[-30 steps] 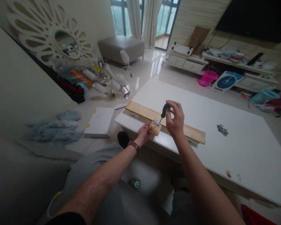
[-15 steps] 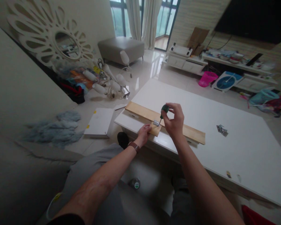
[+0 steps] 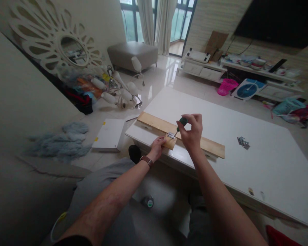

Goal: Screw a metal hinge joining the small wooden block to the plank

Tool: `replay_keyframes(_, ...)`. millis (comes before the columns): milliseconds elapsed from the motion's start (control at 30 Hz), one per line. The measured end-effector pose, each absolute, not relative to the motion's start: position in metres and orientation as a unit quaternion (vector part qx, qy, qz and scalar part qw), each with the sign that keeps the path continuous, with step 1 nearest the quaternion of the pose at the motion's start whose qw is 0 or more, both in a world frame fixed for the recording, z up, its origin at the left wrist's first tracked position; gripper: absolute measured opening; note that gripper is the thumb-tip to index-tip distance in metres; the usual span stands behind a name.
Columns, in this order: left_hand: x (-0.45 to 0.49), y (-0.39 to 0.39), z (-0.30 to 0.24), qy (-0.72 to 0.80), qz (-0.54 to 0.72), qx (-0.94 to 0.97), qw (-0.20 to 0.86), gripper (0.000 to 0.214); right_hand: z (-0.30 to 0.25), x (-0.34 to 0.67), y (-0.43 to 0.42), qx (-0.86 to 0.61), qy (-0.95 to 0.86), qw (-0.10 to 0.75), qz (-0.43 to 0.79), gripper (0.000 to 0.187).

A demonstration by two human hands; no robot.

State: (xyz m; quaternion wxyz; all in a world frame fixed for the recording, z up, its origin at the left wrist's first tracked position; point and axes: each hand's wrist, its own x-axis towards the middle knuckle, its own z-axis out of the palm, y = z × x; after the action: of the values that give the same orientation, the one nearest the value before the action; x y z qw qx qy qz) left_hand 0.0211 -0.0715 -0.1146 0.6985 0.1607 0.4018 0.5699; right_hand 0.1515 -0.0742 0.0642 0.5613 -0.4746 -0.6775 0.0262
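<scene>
Near frame centre, a green-handled screwdriver [image 3: 182, 122] is gripped by the curled right hand [image 3: 192, 132], its tip at a metal hinge [image 3: 171, 135], while a small board [image 3: 170, 143] is pinched by the nearly closed left hand [image 3: 157, 147].

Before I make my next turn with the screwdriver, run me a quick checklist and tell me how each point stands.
1. Right hand grips the green screwdriver by its handle: ok.
2. Left hand steadies the small wooden piece: ok.
3. Metal hinge lies where that piece meets the long board: ok.
4. Screwdriver tip is at the hinge: ok.
5. Tip is seated squarely in a screw head: cannot tell, too small to see.
6. Loose metal parts on the white table are clear of both hands: ok.
</scene>
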Motion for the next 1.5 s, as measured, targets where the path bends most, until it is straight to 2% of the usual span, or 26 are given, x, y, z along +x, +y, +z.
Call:
replay_keyframes(100, 0.021, -0.0712, -0.1151, 0.399, 0.569, 0.165, 0.7, 0.051, 0.0646, 0.1512, -0.0742, -0.48, -0.676, 0.559, 0.035, 0.02)
replay_keyframes(233, 0.0214, -0.0708, -0.1163, 0.406, 0.568, 0.164, 0.697, 0.051, 0.0643, 0.152, -0.0738, -0.451, -0.699, 0.552, 0.058, 0.034)
replay_keyframes(467, 0.0208, -0.0713, -0.1167, 0.391, 0.571, 0.173, 0.701, 0.054, 0.0644, 0.1529, -0.0738, -0.489, -0.672, 0.556, 0.01, 0.021)
replay_keyframes(667, 0.0215, -0.0702, -0.1165, 0.4, 0.565, 0.164, 0.703, 0.051, 0.0643, 0.1518, -0.074, -0.457, -0.7, 0.545, 0.053, 0.041)
replay_keyframes(867, 0.0211, -0.0715, -0.1157, 0.398, 0.563, 0.179, 0.702, 0.053, 0.0649, 0.1509, -0.0743, -0.481, -0.681, 0.552, 0.019, 0.019)
replay_keyframes(1067, 0.022, -0.0709, -0.1157, 0.401, 0.568, 0.165, 0.7, 0.051, 0.0645, 0.1514, -0.0744, -0.442, -0.701, 0.557, 0.053, 0.035)
replay_keyframes(1267, 0.021, -0.072, -0.1159, 0.407, 0.562, 0.175, 0.698, 0.052, 0.0657, 0.1517, -0.0745, -0.474, -0.676, 0.564, 0.017, 0.016)
replay_keyframes(1433, 0.0209, -0.0706, -0.1172, 0.401, 0.566, 0.173, 0.699, 0.053, 0.066, 0.1512, -0.0746, -0.45, -0.698, 0.552, 0.07, 0.03)
replay_keyframes(1500, 0.0208, -0.0703, -0.1176, 0.402, 0.564, 0.172, 0.7, 0.053, 0.0656, 0.151, -0.0745, -0.448, -0.701, 0.55, 0.07, 0.029)
